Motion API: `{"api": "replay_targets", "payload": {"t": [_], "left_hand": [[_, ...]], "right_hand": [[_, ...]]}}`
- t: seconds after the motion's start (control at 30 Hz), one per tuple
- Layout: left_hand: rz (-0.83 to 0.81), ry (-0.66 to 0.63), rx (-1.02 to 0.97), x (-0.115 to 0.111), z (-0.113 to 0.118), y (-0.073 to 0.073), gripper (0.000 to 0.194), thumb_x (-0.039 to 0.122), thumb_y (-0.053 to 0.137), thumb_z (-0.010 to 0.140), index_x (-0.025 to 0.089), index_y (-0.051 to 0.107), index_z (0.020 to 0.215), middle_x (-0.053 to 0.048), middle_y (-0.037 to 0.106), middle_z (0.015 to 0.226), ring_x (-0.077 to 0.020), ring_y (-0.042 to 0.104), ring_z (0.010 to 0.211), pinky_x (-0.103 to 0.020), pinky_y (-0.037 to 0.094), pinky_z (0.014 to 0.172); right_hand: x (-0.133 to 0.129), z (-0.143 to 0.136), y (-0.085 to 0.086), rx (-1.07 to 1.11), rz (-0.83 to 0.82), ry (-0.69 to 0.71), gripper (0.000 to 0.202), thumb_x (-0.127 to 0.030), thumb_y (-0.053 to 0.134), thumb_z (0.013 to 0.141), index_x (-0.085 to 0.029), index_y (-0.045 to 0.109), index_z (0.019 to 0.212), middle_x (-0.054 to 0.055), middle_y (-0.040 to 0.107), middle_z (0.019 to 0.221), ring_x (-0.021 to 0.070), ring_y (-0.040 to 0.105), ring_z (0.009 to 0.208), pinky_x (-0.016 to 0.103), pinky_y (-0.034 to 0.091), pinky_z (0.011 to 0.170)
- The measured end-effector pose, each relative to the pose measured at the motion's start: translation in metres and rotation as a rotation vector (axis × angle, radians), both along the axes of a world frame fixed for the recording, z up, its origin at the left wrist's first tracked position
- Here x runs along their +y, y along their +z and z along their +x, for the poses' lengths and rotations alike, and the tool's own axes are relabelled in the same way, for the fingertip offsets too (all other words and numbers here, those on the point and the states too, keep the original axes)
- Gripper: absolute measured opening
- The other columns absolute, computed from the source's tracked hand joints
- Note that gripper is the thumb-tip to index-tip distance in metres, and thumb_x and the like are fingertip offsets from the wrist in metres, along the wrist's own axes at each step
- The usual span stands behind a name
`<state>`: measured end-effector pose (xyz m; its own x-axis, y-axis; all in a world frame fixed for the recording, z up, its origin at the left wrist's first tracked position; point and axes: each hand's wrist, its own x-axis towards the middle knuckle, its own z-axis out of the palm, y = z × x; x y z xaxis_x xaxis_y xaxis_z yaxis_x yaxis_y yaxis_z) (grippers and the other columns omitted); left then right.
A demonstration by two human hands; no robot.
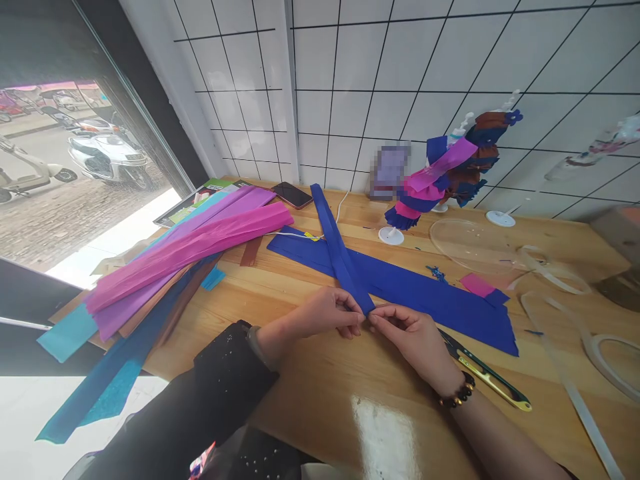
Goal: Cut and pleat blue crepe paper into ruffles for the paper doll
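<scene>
A narrow folded strip of dark blue crepe paper (341, 257) runs from the back of the table to its near end, where both hands meet. My left hand (336, 311) pinches one corner of that end between thumb and fingers. From the other side, my right hand (411, 331) pinches the adjoining corner, fingertips almost touching the left ones. Beneath the strip lies a wide sheet of blue crepe paper (430, 283), flat across the table. A green and yellow cutting tool (493, 380), seemingly scissors or a knife, lies partly behind my right wrist.
To the left, pink, purple, brown and teal crepe strips (195, 250) pile up and overhang the edge. A phone (293, 195) lies at the back. Blue, pink and brown ruffled paper decorations (435, 177) stand on white bases. Clear ribbon (565, 373) curls at right.
</scene>
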<state>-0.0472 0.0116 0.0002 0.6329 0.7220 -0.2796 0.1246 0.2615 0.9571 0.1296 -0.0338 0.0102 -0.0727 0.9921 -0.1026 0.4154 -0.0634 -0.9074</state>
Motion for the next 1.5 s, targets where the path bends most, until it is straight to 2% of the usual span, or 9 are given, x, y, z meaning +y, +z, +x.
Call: {"api": "replay_targets", "payload": {"t": [0.17, 0.37, 0.6, 1.1, 1.5], "left_hand": [[-0.040, 0.028, -0.006, -0.0004, 0.0004, 0.0019, 0.033, 0.039, 0.065, 0.064, 0.009, 0.059, 0.075, -0.005, 0.064, 0.062, -0.0102, 0.059, 0.052, -0.023, 0.049, 0.054], [-0.071, 0.045, -0.042, -0.0009, 0.0002, 0.0047, 0.031, 0.037, 0.067, 0.063, 0.011, 0.057, 0.076, -0.002, 0.062, 0.058, -0.0099, 0.059, 0.050, -0.022, 0.048, 0.051], [-0.074, 0.058, -0.043, -0.0001, 0.0002, 0.0046, 0.032, 0.036, 0.068, 0.062, 0.010, 0.057, 0.075, -0.003, 0.063, 0.060, -0.0097, 0.059, 0.051, -0.023, 0.049, 0.053], [-0.059, 0.056, -0.045, -0.0002, -0.0003, 0.0033, 0.030, 0.035, 0.069, 0.061, 0.010, 0.058, 0.074, -0.004, 0.064, 0.062, -0.0098, 0.058, 0.052, -0.024, 0.048, 0.055], [-0.013, 0.045, -0.026, 0.0008, -0.0001, 0.0004, 0.029, 0.034, 0.066, 0.064, 0.009, 0.059, 0.076, -0.004, 0.062, 0.062, -0.0097, 0.058, 0.052, -0.023, 0.048, 0.055]], "right_hand": [[0.0009, 0.0012, -0.0001, 0.051, -0.066, -0.003, 0.029, -0.044, 0.059, 0.068, -0.016, 0.065, 0.073, 0.003, 0.066, 0.066, 0.0145, 0.059, 0.061, 0.025, 0.045, 0.061], [0.0015, 0.0012, -0.0027, 0.226, -0.129, -0.074, 0.033, -0.043, 0.067, 0.062, -0.015, 0.061, 0.078, 0.003, 0.065, 0.060, 0.0139, 0.060, 0.058, 0.026, 0.046, 0.061], [0.0009, 0.0012, 0.0002, 0.203, -0.128, -0.056, 0.037, -0.048, 0.063, 0.065, -0.015, 0.062, 0.082, 0.004, 0.066, 0.063, 0.0163, 0.062, 0.063, 0.029, 0.048, 0.064], [0.0005, 0.0010, -0.0048, 0.352, -0.175, -0.103, 0.023, -0.037, 0.068, 0.063, -0.016, 0.062, 0.072, 0.001, 0.066, 0.061, 0.0117, 0.060, 0.059, 0.023, 0.046, 0.063], [-0.0001, 0.0001, -0.0019, 0.253, -0.144, -0.049, 0.027, -0.042, 0.063, 0.067, -0.015, 0.062, 0.071, 0.005, 0.067, 0.065, 0.0143, 0.060, 0.061, 0.026, 0.045, 0.064]]}}
